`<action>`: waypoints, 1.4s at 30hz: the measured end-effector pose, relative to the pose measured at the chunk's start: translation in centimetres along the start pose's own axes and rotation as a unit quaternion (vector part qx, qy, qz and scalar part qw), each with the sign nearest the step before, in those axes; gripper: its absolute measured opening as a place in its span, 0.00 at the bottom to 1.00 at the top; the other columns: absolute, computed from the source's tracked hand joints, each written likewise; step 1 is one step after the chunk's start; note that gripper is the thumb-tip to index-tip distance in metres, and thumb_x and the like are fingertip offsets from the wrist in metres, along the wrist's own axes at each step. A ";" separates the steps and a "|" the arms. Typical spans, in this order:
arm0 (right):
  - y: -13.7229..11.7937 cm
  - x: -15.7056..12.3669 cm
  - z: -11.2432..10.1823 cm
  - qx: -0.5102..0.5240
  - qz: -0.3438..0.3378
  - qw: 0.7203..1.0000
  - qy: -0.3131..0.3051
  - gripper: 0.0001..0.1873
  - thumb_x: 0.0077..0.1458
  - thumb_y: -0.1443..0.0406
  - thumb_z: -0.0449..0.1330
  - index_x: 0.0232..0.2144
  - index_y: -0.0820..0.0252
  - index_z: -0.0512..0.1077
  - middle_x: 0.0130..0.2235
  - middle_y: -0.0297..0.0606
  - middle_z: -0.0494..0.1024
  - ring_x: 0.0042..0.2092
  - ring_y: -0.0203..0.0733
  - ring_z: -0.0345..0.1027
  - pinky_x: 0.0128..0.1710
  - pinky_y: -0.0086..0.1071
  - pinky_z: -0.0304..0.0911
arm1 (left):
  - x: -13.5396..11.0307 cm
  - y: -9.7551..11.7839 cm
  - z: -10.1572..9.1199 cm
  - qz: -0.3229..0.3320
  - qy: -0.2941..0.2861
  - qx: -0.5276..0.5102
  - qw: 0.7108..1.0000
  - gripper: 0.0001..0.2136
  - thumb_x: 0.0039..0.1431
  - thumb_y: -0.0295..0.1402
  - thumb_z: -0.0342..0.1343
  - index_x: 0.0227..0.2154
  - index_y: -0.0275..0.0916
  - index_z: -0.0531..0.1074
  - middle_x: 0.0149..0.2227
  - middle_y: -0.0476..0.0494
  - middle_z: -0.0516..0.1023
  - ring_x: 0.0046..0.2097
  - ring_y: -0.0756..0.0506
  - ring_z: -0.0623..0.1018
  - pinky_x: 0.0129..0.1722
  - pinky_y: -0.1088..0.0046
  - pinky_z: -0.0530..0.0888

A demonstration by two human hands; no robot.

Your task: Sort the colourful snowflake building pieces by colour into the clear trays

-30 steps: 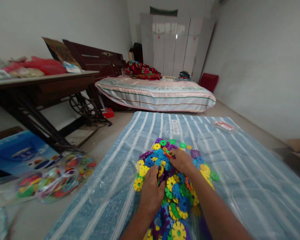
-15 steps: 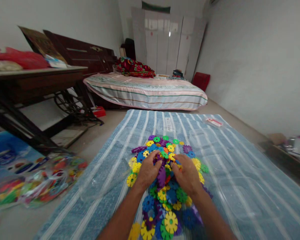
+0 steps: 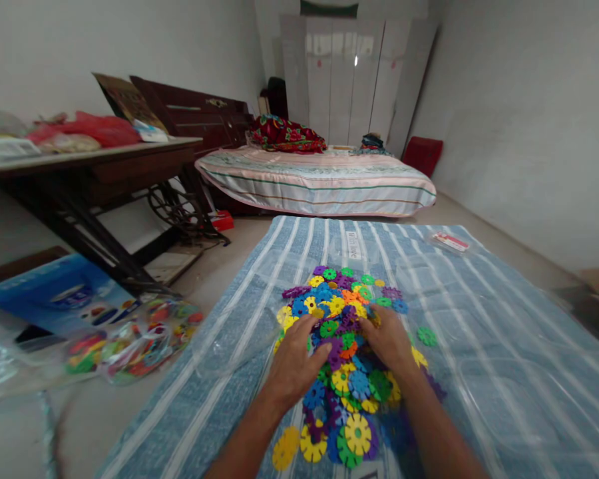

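A pile of flat plastic snowflake-shaped discs (image 3: 358,384) in yellow, green, blue, purple and orange lies mid-table on a blue-and-white striped cloth (image 3: 239,372). My left hand (image 3: 297,356) rests at the pile's left side, thumb held apart from the other fingers, with nothing gripped. Across from it, my right hand (image 3: 389,339) touches the right side with fingers loosely spread among the discs. A purple disc (image 3: 335,352) and an orange disc (image 3: 349,350) show between the hands. Discs under the fingertips are partly hidden.
Clear plastic containers (image 3: 509,399) stand on both sides of the pile. A small red-and-white packet (image 3: 449,242) lies at the far right of the cloth. On the floor to the left are bags of colourful pieces (image 3: 144,346). Beyond the table stands a bed (image 3: 319,183).
The view has turned slightly left, so everything sits farther right. My hands have moved a little apart over the discs, and the discs between them have been spread about.
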State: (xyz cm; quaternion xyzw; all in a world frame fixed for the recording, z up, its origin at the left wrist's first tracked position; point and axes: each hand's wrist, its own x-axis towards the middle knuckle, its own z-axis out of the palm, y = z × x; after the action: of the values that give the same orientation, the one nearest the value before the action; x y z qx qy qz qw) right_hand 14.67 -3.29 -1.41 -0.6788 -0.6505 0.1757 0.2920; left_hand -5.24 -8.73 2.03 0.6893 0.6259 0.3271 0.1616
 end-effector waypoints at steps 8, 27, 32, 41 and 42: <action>-1.5 -1.1 -2.8 0.128 -0.114 0.985 0.013 0.24 0.56 0.56 0.51 0.52 0.58 0.67 0.51 0.42 0.72 0.52 0.46 0.66 0.50 0.42 0.64 | -3.6 -1.1 -0.8 0.013 -0.011 0.085 0.996 0.26 0.55 0.44 0.52 0.54 0.34 0.66 0.57 0.32 0.68 0.58 0.37 0.68 0.56 0.52 0.68; 5.4 -9.4 0.2 0.018 -0.168 0.985 0.030 0.32 0.50 0.70 0.51 0.59 0.57 0.56 0.64 0.45 0.51 0.64 0.50 0.46 0.60 0.49 0.52 | -7.5 -1.2 2.7 0.199 -0.092 0.221 0.950 0.39 0.53 0.44 0.58 0.63 0.38 0.48 0.64 0.30 0.55 0.62 0.33 0.61 0.56 0.53 0.67; 4.8 -5.8 2.1 0.095 -0.181 0.976 0.078 0.32 0.47 0.73 0.49 0.56 0.58 0.60 0.59 0.44 0.61 0.62 0.47 0.53 0.60 0.50 0.52 | -5.3 0.6 3.5 0.174 -0.089 0.200 0.960 0.32 0.56 0.39 0.56 0.62 0.38 0.52 0.62 0.31 0.60 0.61 0.35 0.63 0.55 0.53 0.68; 0.6 -2.6 1.0 0.109 -0.203 0.962 0.144 0.22 0.58 0.65 0.48 0.54 0.58 0.63 0.54 0.46 0.68 0.58 0.47 0.59 0.57 0.50 0.57 | -3.5 -0.2 3.4 0.081 0.080 0.204 0.972 0.24 0.59 0.44 0.50 0.54 0.35 0.63 0.56 0.29 0.68 0.57 0.34 0.68 0.54 0.50 0.67; 0.6 -3.1 0.8 0.099 -0.215 0.961 0.144 0.22 0.58 0.65 0.48 0.55 0.58 0.62 0.55 0.47 0.67 0.59 0.47 0.58 0.57 0.50 0.56 | -3.5 -0.3 3.2 0.058 0.087 0.212 0.972 0.25 0.58 0.45 0.50 0.54 0.34 0.64 0.56 0.28 0.68 0.57 0.33 0.68 0.53 0.50 0.67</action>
State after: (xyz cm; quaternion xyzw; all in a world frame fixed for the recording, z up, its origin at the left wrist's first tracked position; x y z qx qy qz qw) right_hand 14.37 -6.16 -2.80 -0.5088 -0.7113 0.0728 0.4795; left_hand -3.37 -11.53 -1.36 0.7117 0.6517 0.2544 -0.0627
